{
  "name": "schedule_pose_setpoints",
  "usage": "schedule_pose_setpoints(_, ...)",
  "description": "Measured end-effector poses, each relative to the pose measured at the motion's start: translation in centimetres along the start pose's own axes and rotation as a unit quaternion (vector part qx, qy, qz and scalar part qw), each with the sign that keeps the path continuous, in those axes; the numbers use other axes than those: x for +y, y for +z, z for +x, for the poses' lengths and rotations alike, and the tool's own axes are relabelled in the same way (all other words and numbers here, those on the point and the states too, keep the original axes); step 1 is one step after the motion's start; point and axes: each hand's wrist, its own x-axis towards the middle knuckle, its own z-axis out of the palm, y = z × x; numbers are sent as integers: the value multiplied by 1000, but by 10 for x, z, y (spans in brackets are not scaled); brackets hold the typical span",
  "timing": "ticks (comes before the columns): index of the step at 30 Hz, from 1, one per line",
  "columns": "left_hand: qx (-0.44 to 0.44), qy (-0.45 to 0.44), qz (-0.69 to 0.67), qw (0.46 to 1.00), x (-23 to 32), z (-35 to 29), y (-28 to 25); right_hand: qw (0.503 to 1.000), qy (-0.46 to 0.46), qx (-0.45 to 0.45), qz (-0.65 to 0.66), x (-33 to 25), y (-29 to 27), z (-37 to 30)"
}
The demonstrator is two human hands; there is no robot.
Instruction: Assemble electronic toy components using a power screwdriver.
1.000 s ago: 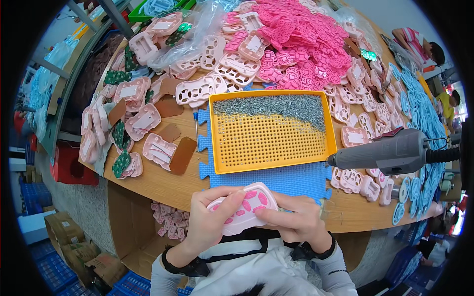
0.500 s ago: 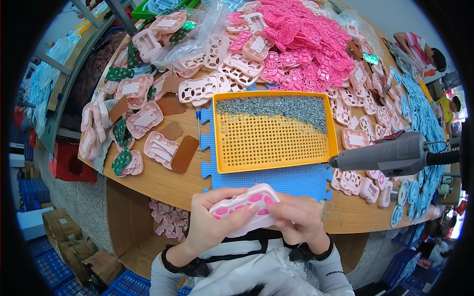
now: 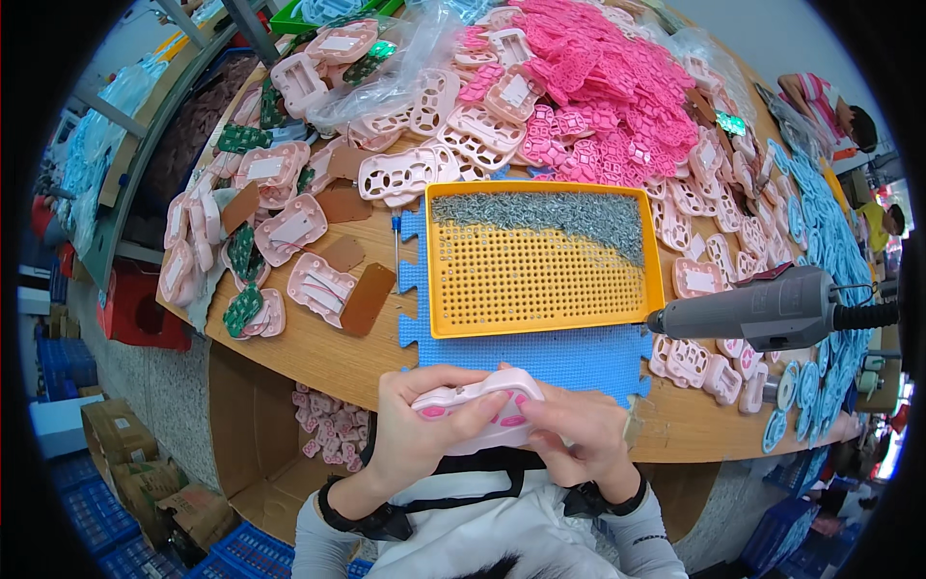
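Note:
A pale pink plastic controller-shaped case (image 3: 482, 442) with bright pink buttons is held between both hands, close to my body at the table's front edge. My left hand (image 3: 417, 425) grips its left end, the thumb lying over the button face. On its right end, my right hand (image 3: 585, 431) pinches with thumb and fingers. Just beyond is a yellow perforated tray (image 3: 531, 289) with many small silver screws (image 3: 579, 217) heaped along its far side. It rests on a blue foam mat (image 3: 521, 355).
A grey electric screwdriver (image 3: 762, 309) points in from the right, its tip by the tray's corner. Pink button sheets (image 3: 612, 87) pile at the back. Case halves with wires (image 3: 318, 289) lie left; light-blue parts (image 3: 820, 203) lie right. A cardboard box (image 3: 260, 425) of pink pieces stands below.
The case has tilted in my hands, so its edge shows more and its button face less. The whole view has shifted slightly.

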Motion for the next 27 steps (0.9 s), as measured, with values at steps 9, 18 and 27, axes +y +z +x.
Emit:
schedule_pose_setpoints(9, -228, -102, -77, 965, 10, -2, 2, 856, 304, 94, 408, 12, -7, -24)
schedule_pose_setpoints(18, -155, 69, 34, 985, -23, 0, 5, 851, 314, 109, 407, 30, 0, -38)
schedule_pose_setpoints(27, -153, 208, 222, 940, -20, 10, 4, 988, 153, 14, -10, -2, -4, 9)
